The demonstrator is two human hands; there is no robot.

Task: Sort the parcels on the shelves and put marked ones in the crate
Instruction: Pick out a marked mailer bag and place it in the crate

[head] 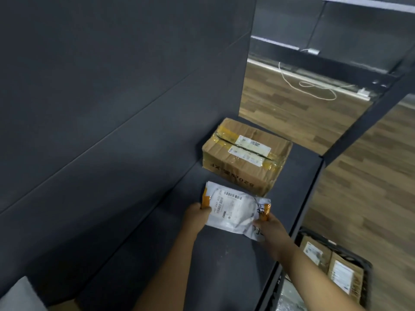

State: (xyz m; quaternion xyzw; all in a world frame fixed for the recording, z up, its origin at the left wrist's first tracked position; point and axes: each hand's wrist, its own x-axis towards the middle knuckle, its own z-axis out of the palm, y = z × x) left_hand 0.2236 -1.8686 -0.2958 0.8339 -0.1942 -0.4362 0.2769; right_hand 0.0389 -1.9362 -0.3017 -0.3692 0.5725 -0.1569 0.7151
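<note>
Dark panel (101, 86) fills the upper left of the frame. Wood floor (370, 187) runs down the right. Dark shelf (224, 265) goes from bottom centre up to mid frame. We see a taped cardboard box (244, 153) on the shelf at centre, label up. A black crate (366, 268) sits lower right below the shelf edge, with labelled cardboard parcels (343, 272) inside. The white packet (233, 209) with orange ends is just below the box, over the shelf; we cannot tell if it touches either. The left hand (195, 215) grips its left end and the right hand (271, 230) pinches its right end. White cable (314, 86) lies on the floor upper right.
</note>
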